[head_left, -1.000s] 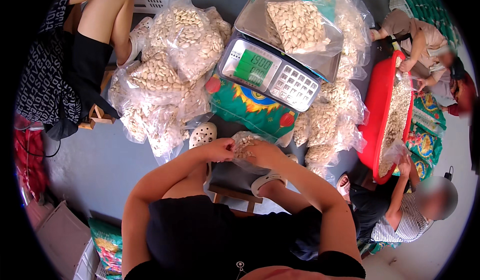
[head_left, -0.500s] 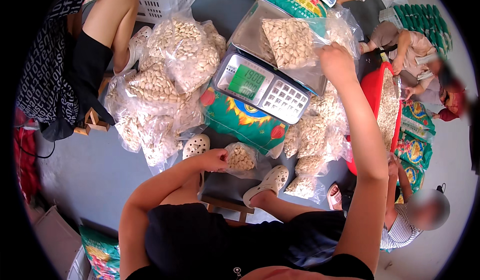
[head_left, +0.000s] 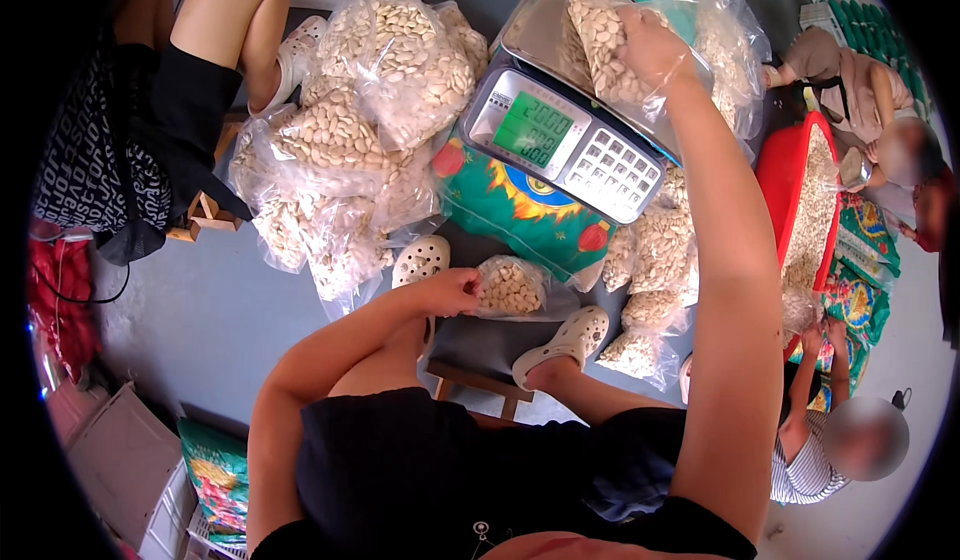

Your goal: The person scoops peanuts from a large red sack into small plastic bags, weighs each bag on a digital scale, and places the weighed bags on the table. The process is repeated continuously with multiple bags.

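1. Seed bag (head_left: pixel 600 45) on scale (head_left: pixel 612 168), one o'clock, is now apparently entered by right hand (head_left: pixel 657 52); grip cannot be told.
2. Small bag (head_left: pixel 512 285) is pinched, nine-o'clock edge, by left hand (head_left: pixel 457 292).
3. Display (head_left: pixel 535 130) is changed; weight is likely adjusted.

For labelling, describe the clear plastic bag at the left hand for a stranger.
Below the silver digital scale lies a green printed sack. Below that, the clear plastic bag of pale seeds sits between cream perforated clogs, apart from heaped bags.

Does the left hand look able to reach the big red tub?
Probably not from here: the left hand is down by the small clear bag, while the red tub sits off to the right, with the right arm and filled bags in between.
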`<action>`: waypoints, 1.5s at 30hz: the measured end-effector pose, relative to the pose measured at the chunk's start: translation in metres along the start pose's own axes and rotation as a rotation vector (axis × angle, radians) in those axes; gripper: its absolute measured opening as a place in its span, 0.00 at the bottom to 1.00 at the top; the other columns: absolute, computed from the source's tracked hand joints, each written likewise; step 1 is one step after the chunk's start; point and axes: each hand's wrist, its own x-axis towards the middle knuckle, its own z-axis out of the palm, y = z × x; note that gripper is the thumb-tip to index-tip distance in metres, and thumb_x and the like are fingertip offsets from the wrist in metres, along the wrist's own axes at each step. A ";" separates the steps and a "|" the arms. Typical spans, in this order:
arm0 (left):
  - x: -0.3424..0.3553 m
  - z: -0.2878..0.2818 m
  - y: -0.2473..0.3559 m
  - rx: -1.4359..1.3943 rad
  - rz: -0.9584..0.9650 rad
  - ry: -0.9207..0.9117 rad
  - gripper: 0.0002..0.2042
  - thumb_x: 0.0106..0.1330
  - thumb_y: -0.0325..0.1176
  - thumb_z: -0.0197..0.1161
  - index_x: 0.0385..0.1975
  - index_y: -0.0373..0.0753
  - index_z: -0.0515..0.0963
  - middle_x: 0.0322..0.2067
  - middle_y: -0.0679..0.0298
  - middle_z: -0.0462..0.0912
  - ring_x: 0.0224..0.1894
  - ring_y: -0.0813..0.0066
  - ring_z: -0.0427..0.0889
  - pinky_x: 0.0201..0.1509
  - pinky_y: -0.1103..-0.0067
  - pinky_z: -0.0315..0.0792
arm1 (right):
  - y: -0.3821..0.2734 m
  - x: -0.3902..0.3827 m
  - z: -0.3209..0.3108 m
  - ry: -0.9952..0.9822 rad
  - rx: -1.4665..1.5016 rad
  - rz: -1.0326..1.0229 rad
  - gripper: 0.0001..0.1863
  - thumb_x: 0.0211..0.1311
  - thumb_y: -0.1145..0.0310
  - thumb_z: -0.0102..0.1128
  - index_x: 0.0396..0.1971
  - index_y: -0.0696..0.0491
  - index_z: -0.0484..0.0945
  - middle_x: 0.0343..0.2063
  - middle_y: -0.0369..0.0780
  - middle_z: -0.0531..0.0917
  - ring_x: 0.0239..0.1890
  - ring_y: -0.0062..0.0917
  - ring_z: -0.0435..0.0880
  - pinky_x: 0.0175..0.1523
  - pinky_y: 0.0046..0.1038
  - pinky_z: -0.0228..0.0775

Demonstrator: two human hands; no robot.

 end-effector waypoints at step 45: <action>0.009 0.007 0.015 0.038 -0.009 -0.153 0.05 0.56 0.29 0.54 0.29 0.41 0.65 0.23 0.68 0.73 0.22 0.83 0.69 0.22 0.84 0.62 | -0.179 -0.304 0.181 -1.271 1.830 1.359 0.13 0.63 0.55 0.50 0.39 0.47 0.73 0.22 0.33 0.75 0.14 0.16 0.70 0.13 0.14 0.49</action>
